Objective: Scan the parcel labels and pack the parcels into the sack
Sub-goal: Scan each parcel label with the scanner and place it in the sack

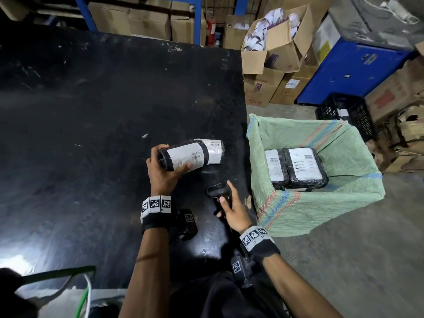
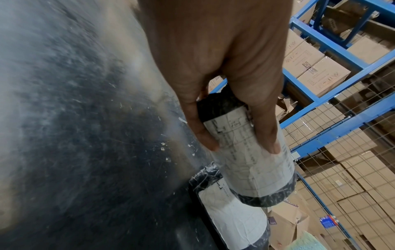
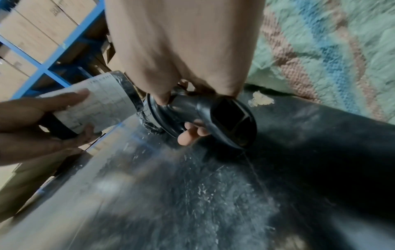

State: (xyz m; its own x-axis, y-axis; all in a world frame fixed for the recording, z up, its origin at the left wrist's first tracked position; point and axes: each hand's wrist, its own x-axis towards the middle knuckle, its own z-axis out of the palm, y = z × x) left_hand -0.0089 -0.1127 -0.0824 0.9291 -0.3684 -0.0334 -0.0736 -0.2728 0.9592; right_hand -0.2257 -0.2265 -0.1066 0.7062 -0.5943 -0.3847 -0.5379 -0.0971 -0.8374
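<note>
My left hand grips a black-wrapped cylindrical parcel by its near end, a little above the black table; its white barcode label faces up. In the left wrist view the fingers curl round this parcel. A second similar parcel lies on the table just behind it and shows in the left wrist view too. My right hand holds a black barcode scanner near the table's right edge; its window faces the table. The green woven sack stands open on the floor, right of the table, holding two labelled parcels.
Past the table's far right corner stands an open carton of label rolls on other cartons. A blue cabinet and a black crate stand behind the sack. Blue racks with cartons line the back. Green and white cables hang at the near left.
</note>
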